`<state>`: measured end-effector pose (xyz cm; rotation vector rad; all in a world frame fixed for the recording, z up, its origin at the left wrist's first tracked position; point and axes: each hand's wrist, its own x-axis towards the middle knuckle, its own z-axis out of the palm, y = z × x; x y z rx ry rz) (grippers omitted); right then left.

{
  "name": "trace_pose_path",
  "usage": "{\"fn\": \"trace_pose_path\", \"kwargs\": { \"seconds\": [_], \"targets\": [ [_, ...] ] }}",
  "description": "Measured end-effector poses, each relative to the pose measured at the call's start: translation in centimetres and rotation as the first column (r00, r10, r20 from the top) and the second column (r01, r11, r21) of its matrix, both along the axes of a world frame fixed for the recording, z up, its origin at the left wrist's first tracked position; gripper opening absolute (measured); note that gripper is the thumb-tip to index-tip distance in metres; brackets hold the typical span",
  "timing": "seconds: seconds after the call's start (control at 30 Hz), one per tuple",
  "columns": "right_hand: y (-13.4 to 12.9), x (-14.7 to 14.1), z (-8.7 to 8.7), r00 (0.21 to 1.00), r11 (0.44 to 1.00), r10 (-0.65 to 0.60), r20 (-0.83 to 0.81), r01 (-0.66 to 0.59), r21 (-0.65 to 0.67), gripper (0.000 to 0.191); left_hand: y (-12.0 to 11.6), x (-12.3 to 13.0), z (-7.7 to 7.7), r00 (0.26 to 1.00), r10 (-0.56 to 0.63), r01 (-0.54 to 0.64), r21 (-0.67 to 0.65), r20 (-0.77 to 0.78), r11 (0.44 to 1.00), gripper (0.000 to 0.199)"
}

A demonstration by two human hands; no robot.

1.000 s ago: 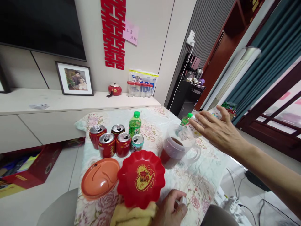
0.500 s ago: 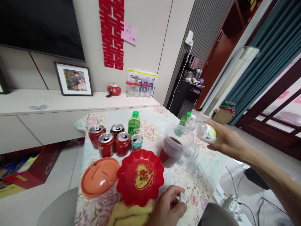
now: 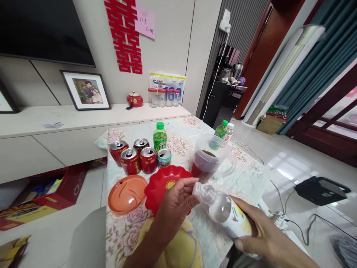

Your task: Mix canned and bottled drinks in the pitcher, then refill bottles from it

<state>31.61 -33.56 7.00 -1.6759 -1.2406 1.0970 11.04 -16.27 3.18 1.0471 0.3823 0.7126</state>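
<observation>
My right hand (image 3: 263,232) is wrapped around the lower part of a clear plastic bottle (image 3: 220,208) with a white and yellow label. The bottle is tilted, its neck pointing left. My left hand (image 3: 174,203) pinches a whitish bottle cap (image 3: 196,189) against the bottle's mouth; whether it is threaded on I cannot tell. Just behind the bottle stands a clear plastic pitcher (image 3: 205,162) holding dark reddish-brown liquid. A scalloped red plate (image 3: 154,188) lies partly hidden behind my left hand. Below that hand is a yellow cloth (image 3: 181,249).
An orange lid (image 3: 126,195) lies left of the plate. Several drink cans (image 3: 130,162) and a green-capped bottle (image 3: 160,137) stand behind it. Two more bottles, one green-capped (image 3: 221,129), are beyond the pitcher. A black case (image 3: 320,190) and cables are on the floor at right.
My right hand has brought the bottle from the table's far right down toward me. My left hand has risen from the cloth, bringing the cap to the bottle's mouth.
</observation>
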Motion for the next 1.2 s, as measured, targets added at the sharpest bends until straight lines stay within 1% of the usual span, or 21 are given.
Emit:
{"fn": "trace_pose_path", "kwargs": {
  "seconds": [0.03,0.1,0.13,0.2,0.23,0.3,0.37,0.47,0.57,0.67,0.73,0.8,0.87,0.93,1.0,1.07,1.13,1.2],
  "targets": [
    [0.4,-0.4,-0.3,0.999,1.0,0.02,-0.039,-0.02,0.004,0.089,0.2,-0.2,0.3,0.999,-0.009,0.011,0.049,-0.033,0.999,0.049],
    [1.0,-0.8,-0.5,0.996,0.999,0.04,-0.076,-0.04,0.01,0.089,0.5,-0.8,1.1,0.991,0.012,0.014,0.196,-0.13,0.98,0.051],
    [1.2,-0.9,-0.5,0.995,0.999,0.049,-0.082,-0.048,0.013,0.088,0.7,-1.0,1.4,0.982,0.044,0.01,0.285,-0.183,0.959,0.051],
    [1.6,-1.0,-0.5,0.994,0.997,0.073,-0.085,-0.073,0.011,0.086,1.1,-1.4,2.1,0.96,0.114,0.011,0.441,-0.256,0.897,0.051],
    [1.8,-1.0,-0.5,0.992,0.996,0.089,-0.089,-0.088,0.007,0.085,1.3,-1.6,2.3,0.952,0.136,0.017,0.493,-0.273,0.87,0.051],
    [2.2,-1.1,-0.5,0.986,0.994,0.109,-0.125,-0.11,-0.002,0.084,1.8,-1.8,2.8,0.946,0.13,0.055,0.543,-0.295,0.838,0.05],
    [2.5,-1.2,-0.4,0.976,0.993,0.114,-0.185,-0.117,-0.007,0.085,2.2,-1.9,3.1,0.949,0.091,0.096,0.552,-0.303,0.828,0.045],
    [2.9,-1.4,-0.2,0.954,0.992,0.122,-0.273,-0.127,-0.003,0.085,2.4,-2.2,3.8,0.96,0.013,0.145,0.539,-0.278,0.83,0.034],
    [3.0,-1.8,-0.2,0.947,0.991,0.129,-0.293,-0.129,0.018,0.085,2.4,-2.4,4.3,0.969,-0.038,0.17,0.549,-0.244,0.818,0.029],
    [3.0,-2.3,-1.0,0.966,0.995,0.093,-0.242,-0.079,0.067,0.088,2.1,-2.7,4.3,0.96,0.01,0.162,0.588,-0.278,0.792,0.033],
    [3.1,-2.8,-1.9,0.978,0.994,0.058,-0.202,-0.039,0.1,0.089,1.7,-2.9,4.2,0.958,0.069,0.116,0.596,-0.277,0.794,0.033],
    [3.3,-3.4,-2.7,0.98,0.992,0.041,-0.193,-0.017,0.126,0.089,1.2,-3.2,4.2,0.959,0.113,0.067,0.598,-0.259,0.799,0.026],
    [3.5,-4.1,-3.1,0.97,0.989,0.057,-0.238,-0.023,0.145,0.089,0.8,-3.5,4.5,0.958,0.14,0.045,0.615,-0.248,0.787,0.021],
    [3.9,-4.9,-3.1,0.942,0.984,0.085,-0.323,-0.028,0.176,0.088,0.6,-3.9,5.0,0.957,0.159,0.031,0.627,-0.244,0.778,0.025],
    [4.5,-5.6,-2.7,0.915,0.977,0.105,-0.39,-0.02,0.214,0.086,0.5,-4.2,5.6,0.954,0.173,0.025,0.637,-0.246,0.771,0.034],
    [5.2,-6.2,-2.4,0.897,0.969,0.121,-0.424,-0.013,0.247,0.085,0.6,-4.3,6.3,0.949,0.168,0.043,0.637,-0.266,0.769,0.044],
    [6.0,-6.8,-2.4,0.881,0.965,0.131,-0.455,-0.008,0.263,0.086,0.9,-4.3,6.9,0.944,0.15,0.067,0.614,-0.295,0.787,0.055],
    [6.5,-7.2,-2.7,0.868,0.962,0.134,-0.478,0.003,0.274,0.086,1.3,-4.0,7.6,0.936,0.132,0.082,0.566,-0.327,0.82,0.056]
  ]
}}
